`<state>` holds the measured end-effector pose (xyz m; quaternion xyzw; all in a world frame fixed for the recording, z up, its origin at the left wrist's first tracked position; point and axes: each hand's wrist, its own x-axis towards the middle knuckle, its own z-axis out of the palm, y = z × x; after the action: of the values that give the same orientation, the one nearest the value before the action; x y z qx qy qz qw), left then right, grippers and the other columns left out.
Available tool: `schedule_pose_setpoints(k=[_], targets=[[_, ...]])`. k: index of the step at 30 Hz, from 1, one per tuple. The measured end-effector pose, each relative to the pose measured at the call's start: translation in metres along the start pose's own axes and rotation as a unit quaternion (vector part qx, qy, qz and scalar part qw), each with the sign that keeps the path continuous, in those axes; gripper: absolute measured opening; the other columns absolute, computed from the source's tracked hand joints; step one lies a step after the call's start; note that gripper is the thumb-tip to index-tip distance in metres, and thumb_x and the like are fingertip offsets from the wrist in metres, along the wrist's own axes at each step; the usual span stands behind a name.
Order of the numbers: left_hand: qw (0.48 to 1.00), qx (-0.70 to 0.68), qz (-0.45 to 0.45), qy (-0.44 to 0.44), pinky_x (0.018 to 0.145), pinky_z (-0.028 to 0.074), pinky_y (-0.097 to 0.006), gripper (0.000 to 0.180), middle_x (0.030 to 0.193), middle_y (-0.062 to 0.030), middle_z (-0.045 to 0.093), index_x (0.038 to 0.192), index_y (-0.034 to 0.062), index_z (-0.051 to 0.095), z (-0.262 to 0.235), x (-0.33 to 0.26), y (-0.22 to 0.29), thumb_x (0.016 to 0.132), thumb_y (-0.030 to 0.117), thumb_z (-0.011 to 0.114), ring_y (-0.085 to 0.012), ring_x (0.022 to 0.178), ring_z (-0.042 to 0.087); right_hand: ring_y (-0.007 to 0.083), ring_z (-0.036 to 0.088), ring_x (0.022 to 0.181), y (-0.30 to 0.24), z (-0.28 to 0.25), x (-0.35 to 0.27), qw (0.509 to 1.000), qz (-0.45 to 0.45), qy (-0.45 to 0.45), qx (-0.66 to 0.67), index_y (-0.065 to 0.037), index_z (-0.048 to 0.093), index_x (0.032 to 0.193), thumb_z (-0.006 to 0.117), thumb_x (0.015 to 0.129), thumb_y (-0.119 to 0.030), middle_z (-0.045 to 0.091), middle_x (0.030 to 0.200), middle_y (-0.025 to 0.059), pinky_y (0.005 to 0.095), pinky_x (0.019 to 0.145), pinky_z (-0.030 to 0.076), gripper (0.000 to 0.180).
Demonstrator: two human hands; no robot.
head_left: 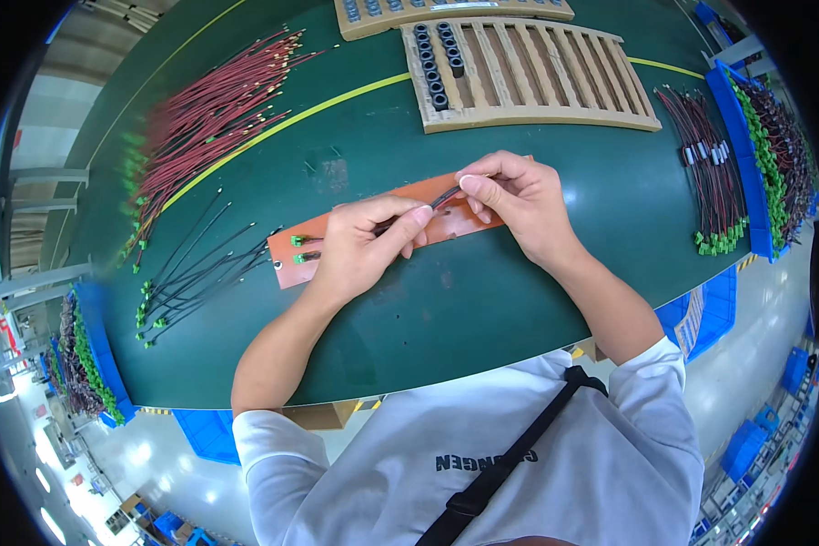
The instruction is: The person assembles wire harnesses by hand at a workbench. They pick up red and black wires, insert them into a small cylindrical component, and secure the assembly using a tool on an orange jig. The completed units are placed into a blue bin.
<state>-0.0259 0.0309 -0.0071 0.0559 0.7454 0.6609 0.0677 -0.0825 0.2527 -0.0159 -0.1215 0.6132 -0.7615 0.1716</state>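
Observation:
Over an orange-brown board [290, 274], my left hand [359, 244] is closed in a pinch on a dark cable [444, 197]. Its other end is pinched between the thumb and fingers of my right hand [521, 202], so the cable spans the short gap between both hands. At the board's left end, two green connectors [308, 257] with short wires lie beside my left wrist. My fingers hide part of the cable and the middle of the board.
Red wires [223, 100] lie bundled at the far left, with black wires [196, 259] nearer. A slotted tray [537, 116] with black rings [439, 102] stands at the back. Finished-looking wire bundles [714, 177] lie right, beside a blue bin [735, 136]. Another blue bin [105, 350] hangs left.

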Motion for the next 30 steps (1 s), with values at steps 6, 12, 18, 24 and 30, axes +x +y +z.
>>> schedule_pose_setpoints(k=[6, 12, 18, 24, 30], targets=[[1.0, -0.009, 0.025, 0.004, 0.052, 0.044, -0.022, 0.015, 0.079, -0.0074, 0.07, 0.103, -0.0023, 0.076, -0.001, -0.001, -0.003, 0.099, 0.01, 0.068, -0.0095, 0.062, 0.061, 0.0061, 0.059, 0.066, 0.004, 0.007, -0.004, 0.998, -0.052, 0.032, 0.008, 0.0, 0.068, 0.096, 0.068, 0.101, -0.014, 0.067, 0.077, 0.0044, 0.0204, 0.055, 0.047, 0.015], [0.999, -0.026, 0.021, 0.007, 0.054, 0.047, -0.023, 0.015, 0.08, -0.0087, 0.071, 0.103, -0.0032, 0.075, -0.001, -0.003, -0.001, 0.1, 0.008, 0.067, -0.0107, 0.063, 0.063, 0.0066, 0.061, 0.07, -0.006, 0.002, -0.005, 0.992, 0.037, 0.021, 0.12, 0.0, 0.069, 0.108, 0.065, 0.103, -0.016, 0.069, 0.085, 0.0054, 0.0202, 0.057, 0.047, 0.018], [0.999, -0.029, 0.015, 0.004, 0.054, 0.047, -0.023, 0.016, 0.082, -0.0089, 0.072, 0.103, -0.0034, 0.075, -0.001, -0.004, -0.002, 0.101, 0.01, 0.066, -0.011, 0.064, 0.064, 0.0063, 0.059, 0.075, 0.005, 0.011, -0.006, 0.998, -0.052, -0.026, -0.033, 0.001, 0.073, 0.103, 0.067, 0.101, -0.014, 0.068, 0.086, 0.0024, 0.0205, 0.061, 0.049, 0.017], [0.999, -0.041, 0.0, 0.012, 0.054, 0.046, -0.022, 0.019, 0.08, -0.0071, 0.072, 0.103, -0.0024, 0.076, 0.001, -0.005, -0.001, 0.101, 0.014, 0.066, -0.01, 0.064, 0.064, 0.0057, 0.057, 0.069, 0.001, 0.007, -0.004, 0.999, -0.013, -0.027, -0.032, 0.002, 0.074, 0.1, 0.07, 0.099, -0.013, 0.068, 0.084, 0.0024, 0.0219, 0.059, 0.048, 0.015], [1.0, -0.025, -0.01, 0.016, 0.053, 0.047, -0.024, 0.022, 0.077, -0.006, 0.071, 0.101, -0.0021, 0.076, -0.001, -0.003, 0.001, 0.101, 0.018, 0.066, -0.0092, 0.062, 0.062, 0.0047, 0.057, 0.067, 0.0, 0.01, 0.003, 0.999, -0.015, -0.03, -0.04, 0.002, 0.074, 0.092, 0.072, 0.097, -0.012, 0.066, 0.078, 0.0017, 0.0218, 0.057, 0.048, 0.015]])
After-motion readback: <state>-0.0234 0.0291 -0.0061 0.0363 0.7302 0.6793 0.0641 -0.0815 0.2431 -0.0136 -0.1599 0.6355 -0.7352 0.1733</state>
